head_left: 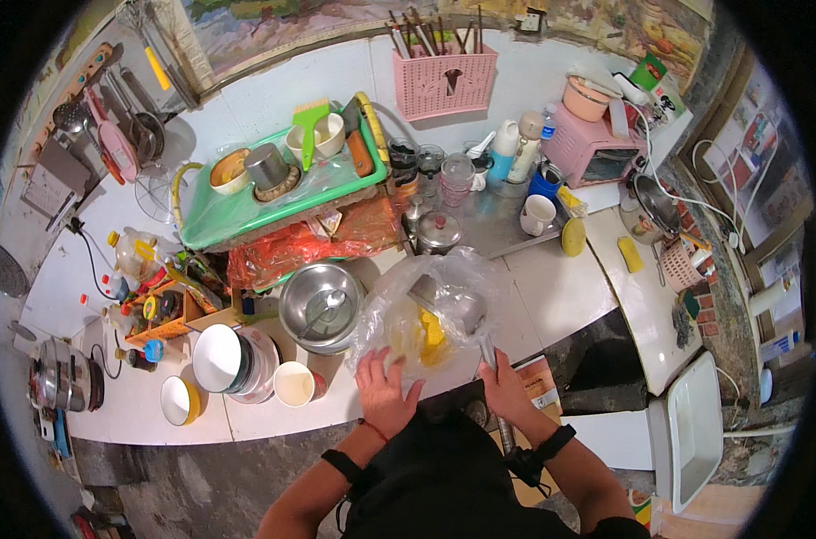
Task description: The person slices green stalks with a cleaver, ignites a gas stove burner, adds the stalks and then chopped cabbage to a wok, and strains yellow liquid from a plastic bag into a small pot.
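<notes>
A clear plastic bag point(387, 296) lies spread on the white-tiled counter in front of me, with a yellow item point(432, 337) visible inside; I cannot tell what it is. My right hand point(505, 387) grips the metal handle of a ladle point(465, 311), whose round bowl rests at the bag, partly behind its film. On the bag's near left edge is my left hand point(386, 391), palm down, fingers spread and holding nothing. To the left of the bag stands a steel bowl point(321, 303) with a metal spoon point(323, 313) inside. A paper cup point(298, 384) is close to my left hand.
Stacked bowls point(222, 358) and a yellow bowl point(179, 401) stand at left. Behind are a green tray point(280, 205) of kitchenware, a lidded steel pot point(438, 232) and a mug point(537, 215). A dark recess point(600, 354) breaks the counter at right, near a white basin point(696, 431).
</notes>
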`<act>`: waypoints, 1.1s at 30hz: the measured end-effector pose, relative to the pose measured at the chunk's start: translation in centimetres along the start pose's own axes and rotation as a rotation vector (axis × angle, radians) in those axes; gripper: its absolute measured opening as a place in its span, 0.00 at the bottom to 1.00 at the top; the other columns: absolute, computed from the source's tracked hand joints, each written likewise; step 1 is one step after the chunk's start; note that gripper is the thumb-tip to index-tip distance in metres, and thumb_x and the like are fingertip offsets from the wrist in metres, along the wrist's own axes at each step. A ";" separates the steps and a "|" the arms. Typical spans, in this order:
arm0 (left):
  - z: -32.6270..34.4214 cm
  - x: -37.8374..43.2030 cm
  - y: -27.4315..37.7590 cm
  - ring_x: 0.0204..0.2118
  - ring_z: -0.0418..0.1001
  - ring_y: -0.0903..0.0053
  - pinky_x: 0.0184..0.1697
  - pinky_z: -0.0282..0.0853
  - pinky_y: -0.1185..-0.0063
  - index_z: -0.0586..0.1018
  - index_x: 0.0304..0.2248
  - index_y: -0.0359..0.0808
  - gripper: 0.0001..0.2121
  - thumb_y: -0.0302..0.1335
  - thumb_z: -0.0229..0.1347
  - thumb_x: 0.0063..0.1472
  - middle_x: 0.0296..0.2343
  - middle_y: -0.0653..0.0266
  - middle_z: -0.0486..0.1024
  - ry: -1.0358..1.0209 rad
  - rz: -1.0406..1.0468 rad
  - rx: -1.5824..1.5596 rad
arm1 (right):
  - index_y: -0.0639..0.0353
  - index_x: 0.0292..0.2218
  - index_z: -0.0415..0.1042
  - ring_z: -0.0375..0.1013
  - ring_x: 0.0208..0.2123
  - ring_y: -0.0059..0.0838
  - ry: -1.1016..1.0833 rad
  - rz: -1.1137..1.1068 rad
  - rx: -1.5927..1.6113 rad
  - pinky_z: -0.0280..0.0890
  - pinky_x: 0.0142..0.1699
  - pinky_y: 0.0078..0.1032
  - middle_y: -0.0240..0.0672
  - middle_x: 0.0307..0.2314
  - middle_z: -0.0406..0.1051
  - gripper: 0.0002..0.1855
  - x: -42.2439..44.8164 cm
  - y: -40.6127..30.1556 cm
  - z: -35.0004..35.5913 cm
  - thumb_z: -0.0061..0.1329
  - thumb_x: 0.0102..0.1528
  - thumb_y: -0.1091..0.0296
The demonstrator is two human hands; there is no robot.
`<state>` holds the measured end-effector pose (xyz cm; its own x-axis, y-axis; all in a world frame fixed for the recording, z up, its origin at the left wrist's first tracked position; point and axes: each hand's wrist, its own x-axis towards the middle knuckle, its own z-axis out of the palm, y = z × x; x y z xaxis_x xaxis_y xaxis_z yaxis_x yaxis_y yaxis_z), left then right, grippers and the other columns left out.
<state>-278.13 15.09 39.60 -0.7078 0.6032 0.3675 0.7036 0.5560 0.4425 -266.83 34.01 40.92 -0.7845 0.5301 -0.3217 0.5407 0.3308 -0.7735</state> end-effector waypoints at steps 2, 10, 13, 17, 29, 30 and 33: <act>0.8 0.1 0.7 0.46 0.55 0.53 0.51 0.49 0.62 0.66 0.40 0.27 0.29 0.37 0.60 0.42 0.41 0.45 0.59 0.083 -0.198 -0.075 | 0.64 0.51 0.49 0.68 0.28 0.50 -0.022 0.023 0.060 0.63 0.35 0.37 0.55 0.27 0.67 0.25 1.0 2.5 0.6 0.35 0.56 0.59; 9.7 4.6 -1.2 0.45 0.60 0.54 0.48 0.55 0.67 0.63 0.41 0.25 0.27 0.35 0.56 0.46 0.39 0.43 0.63 -0.172 -0.926 -0.163 | 0.60 0.44 0.53 0.55 0.08 0.20 -0.175 0.212 0.453 0.54 0.12 0.21 0.29 0.11 0.54 0.17 0.7 1.3 -0.4 0.34 0.57 0.59; 11.7 5.1 -2.7 0.40 0.66 0.55 0.43 0.62 0.68 0.67 0.39 0.26 0.19 0.30 0.52 0.48 0.35 0.44 0.68 -0.201 -0.978 -0.299 | 0.58 0.41 0.54 0.54 0.08 0.20 -0.202 0.286 0.516 0.54 0.13 0.20 0.28 0.12 0.53 0.14 0.7 0.8 -0.9 0.35 0.57 0.59; 13.0 5.9 -2.6 0.35 0.70 0.53 0.38 0.66 0.67 0.71 0.35 0.28 0.13 0.26 0.50 0.48 0.30 0.43 0.71 -0.137 -0.855 -0.394 | 0.56 0.39 0.54 0.54 0.11 0.19 -0.231 0.422 0.681 0.53 0.14 0.20 0.29 0.15 0.54 0.12 0.7 0.1 -1.2 0.35 0.57 0.59; 9.8 6.3 -2.3 0.32 0.70 0.51 0.37 0.66 0.66 0.71 0.35 0.27 0.14 0.26 0.50 0.48 0.26 0.42 0.71 -0.046 -0.706 -0.360 | 0.53 0.44 0.54 0.53 0.13 0.18 -0.375 0.565 1.115 0.52 0.18 0.17 0.29 0.16 0.54 0.17 1.7 0.8 -3.2 0.35 0.58 0.54; 9.6 6.3 -2.3 0.33 0.70 0.51 0.37 0.66 0.66 0.71 0.35 0.27 0.14 0.26 0.50 0.48 0.27 0.41 0.71 -0.062 -0.723 -0.365 | 0.53 0.42 0.54 0.53 0.13 0.18 -0.339 0.545 1.038 0.52 0.17 0.18 0.28 0.16 0.54 0.16 1.5 0.3 -3.0 0.34 0.58 0.54; 10.6 5.5 -3.4 0.33 0.70 0.53 0.37 0.66 0.67 0.71 0.35 0.27 0.13 0.26 0.50 0.49 0.28 0.42 0.72 -0.051 -0.773 -0.455 | 0.52 0.36 0.54 0.54 0.13 0.19 -0.257 0.484 0.828 0.53 0.17 0.19 0.28 0.16 0.54 0.12 1.0 -1.0 -1.7 0.34 0.58 0.55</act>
<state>-283.79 22.56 31.49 -0.9622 0.1852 -0.1998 -0.0691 0.5435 0.8366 -267.61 35.57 42.28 -0.6302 0.2466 -0.7363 0.5138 -0.5785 -0.6335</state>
